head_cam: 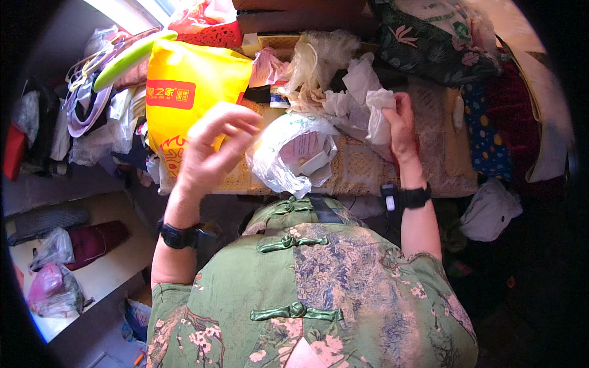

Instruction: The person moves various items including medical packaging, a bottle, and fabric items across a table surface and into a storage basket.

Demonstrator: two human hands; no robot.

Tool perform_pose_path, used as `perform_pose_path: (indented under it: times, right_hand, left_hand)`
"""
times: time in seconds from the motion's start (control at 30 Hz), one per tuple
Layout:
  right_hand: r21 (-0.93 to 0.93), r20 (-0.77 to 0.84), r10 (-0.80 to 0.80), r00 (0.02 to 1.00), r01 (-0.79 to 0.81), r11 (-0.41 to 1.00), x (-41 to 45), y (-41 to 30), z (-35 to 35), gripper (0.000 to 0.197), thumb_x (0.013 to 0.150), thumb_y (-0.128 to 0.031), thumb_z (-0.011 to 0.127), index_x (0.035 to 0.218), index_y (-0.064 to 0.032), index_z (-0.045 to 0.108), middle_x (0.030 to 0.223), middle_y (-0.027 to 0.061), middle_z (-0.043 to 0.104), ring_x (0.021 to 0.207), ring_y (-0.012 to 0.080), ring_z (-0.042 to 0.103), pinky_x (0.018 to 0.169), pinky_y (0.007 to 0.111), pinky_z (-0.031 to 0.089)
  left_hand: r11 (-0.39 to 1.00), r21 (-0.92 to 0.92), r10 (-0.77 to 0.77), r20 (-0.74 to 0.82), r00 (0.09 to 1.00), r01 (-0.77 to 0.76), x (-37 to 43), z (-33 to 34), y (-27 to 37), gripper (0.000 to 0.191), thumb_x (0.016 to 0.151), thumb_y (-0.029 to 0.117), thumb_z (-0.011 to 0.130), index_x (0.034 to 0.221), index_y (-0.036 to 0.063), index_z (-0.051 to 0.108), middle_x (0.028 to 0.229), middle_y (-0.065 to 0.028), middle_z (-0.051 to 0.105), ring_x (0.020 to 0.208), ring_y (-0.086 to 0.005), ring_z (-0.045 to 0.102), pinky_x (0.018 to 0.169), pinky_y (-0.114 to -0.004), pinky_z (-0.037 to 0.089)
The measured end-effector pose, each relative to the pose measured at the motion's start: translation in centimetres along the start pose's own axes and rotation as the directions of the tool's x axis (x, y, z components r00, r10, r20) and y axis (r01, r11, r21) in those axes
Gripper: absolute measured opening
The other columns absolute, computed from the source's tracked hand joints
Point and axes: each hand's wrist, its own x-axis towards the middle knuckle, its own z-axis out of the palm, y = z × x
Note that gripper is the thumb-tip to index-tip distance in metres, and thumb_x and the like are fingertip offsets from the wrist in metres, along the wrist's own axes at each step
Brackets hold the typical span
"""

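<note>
My right hand (401, 126) grips a small bundle wrapped in white plastic (380, 122), with more crumpled white bags (361, 78) beside it. Over the front of a yellow plastic bag (193, 64) is my left hand (216, 142), slightly blurred, fingers apart and bent, nothing visible in it. Between the hands a white translucent plastic bag (271, 156) lies with its mouth open. Papers and a small white piece (315, 163) show inside it. Behind it are a clear crumpled bag (336, 50) and a small white and blue container (278, 95).
A patterned cover (359, 177) lies on the table. At the left, a long green object (124, 62) rests near hangers and cloth. A dark leaf-print bag (428, 55) stands back right, near blue patterned fabric (487, 133). A red basket (209, 37) is behind; wrapped bundles lie on a lower-left surface (110, 248).
</note>
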Motion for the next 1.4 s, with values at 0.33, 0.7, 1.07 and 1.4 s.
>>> perform_pose_path:
  times: [0.33, 0.7, 1.07, 1.4]
  right_hand:
    - [-0.461, 0.125, 0.109, 0.986, -0.039, 0.887, 5.4, 2.7, -2.6, 0.062, 0.074, -0.013, 0.071, 0.129, -0.0049, 0.045, 0.119, 0.0152, 0.057, 0.109, 0.0249, 0.055, 0.09, 0.036, 0.045]
    - [-0.085, 0.197, -0.386, 0.901, 0.408, 0.909, 0.7, -4.7, -3.0, 0.014, 0.079, -0.006, 0.064, 0.086, -0.0087, 0.052, 0.107, 0.0061, 0.057, 0.103, 0.0158, 0.052, 0.093, 0.031, 0.039]
    - [-0.21, 0.497, -0.468, 0.731, 0.625, 0.752, -4.4, -5.8, 6.4, 0.03, 0.077, 0.008, 0.057, 0.102, -0.0076, 0.056, 0.124, 0.0133, 0.052, 0.111, 0.0334, 0.056, 0.088, 0.04, 0.049]
    - [0.314, 0.41, -0.1, 0.907, -0.038, 0.949, -4.6, -5.1, 7.3, 0.038, 0.082, 0.004, 0.061, 0.116, -0.0074, 0.049, 0.109, 0.003, 0.058, 0.101, 0.0139, 0.056, 0.085, 0.028, 0.047]
  left_hand:
    - [0.999, 0.011, 0.034, 0.36, 0.932, -0.04, 2.0, 4.0, -0.7, 0.029, 0.085, 0.021, 0.065, 0.107, 0.0032, 0.062, 0.107, -0.0109, 0.061, 0.102, -0.0227, 0.058, 0.089, -0.034, 0.044]
    - [0.946, -0.232, -0.141, 0.331, 0.933, 0.225, 3.6, 5.7, -1.7, 0.036, 0.087, 0.025, 0.064, 0.115, 0.0031, 0.058, 0.107, -0.0077, 0.063, 0.1, -0.0158, 0.06, 0.085, -0.03, 0.047]
    - [0.752, -0.456, -0.412, 0.236, 0.88, 0.475, 3.9, 8.6, -4.7, 0.036, 0.089, 0.021, 0.062, 0.118, 0.0015, 0.055, 0.103, -0.0022, 0.062, 0.087, -0.0076, 0.059, 0.078, -0.023, 0.049]
    - [0.963, -0.201, -0.218, -0.177, 0.96, 0.182, 2.6, 6.6, -6.6, 0.022, 0.088, 0.007, 0.057, 0.109, 0.0029, 0.053, 0.101, -0.0037, 0.055, 0.095, -0.0122, 0.052, 0.085, -0.028, 0.043]
